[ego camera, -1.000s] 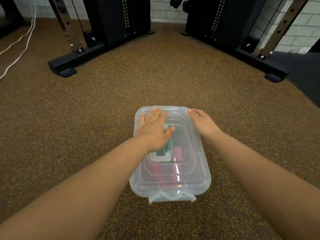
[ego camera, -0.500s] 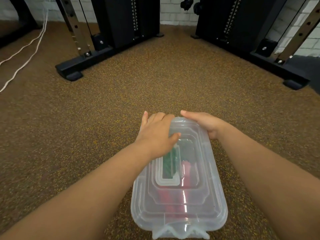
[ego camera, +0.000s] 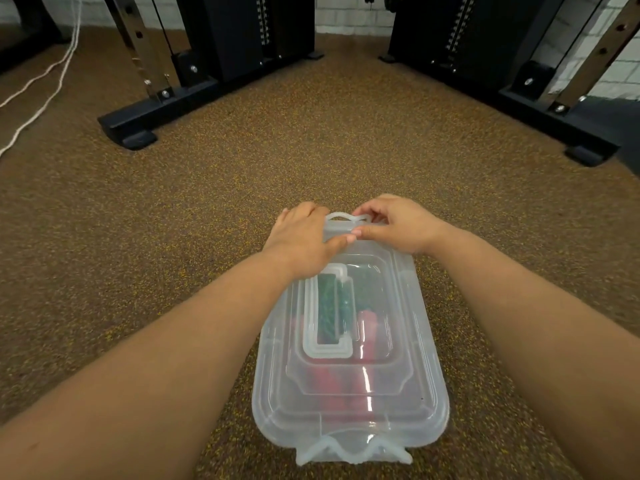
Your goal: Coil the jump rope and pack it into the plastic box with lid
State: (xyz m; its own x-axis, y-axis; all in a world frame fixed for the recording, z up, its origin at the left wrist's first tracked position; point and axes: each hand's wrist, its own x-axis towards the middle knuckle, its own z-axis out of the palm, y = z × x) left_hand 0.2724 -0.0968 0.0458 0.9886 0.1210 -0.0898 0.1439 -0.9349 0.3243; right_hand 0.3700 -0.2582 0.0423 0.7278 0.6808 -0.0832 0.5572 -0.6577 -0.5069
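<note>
A clear plastic box [ego camera: 429, 386] lies on the brown speckled floor with its lid [ego camera: 408, 285] on top. Through the lid the jump rope [ego camera: 337, 306] shows as a dark green coil with red handles beside it. My left hand [ego camera: 304, 240] presses flat on the far left part of the lid. My right hand [ego camera: 398, 225] pinches the far latch [ego camera: 341, 218] at the lid's far edge, thumb and fingers closed on it. The near latch [ego camera: 353, 452] sticks out loose at the front.
Black bases of gym machines stand on the floor at the back left [ego camera: 152, 116] and back right [ego camera: 554, 123]. A white cord [ego camera: 45, 88] trails along the floor at the far left. A white brick wall is behind.
Both hands have slid to the box's far end. My right hand has gone from resting on the lid's edge to pinching the far latch. The box sits closer and lower in view.
</note>
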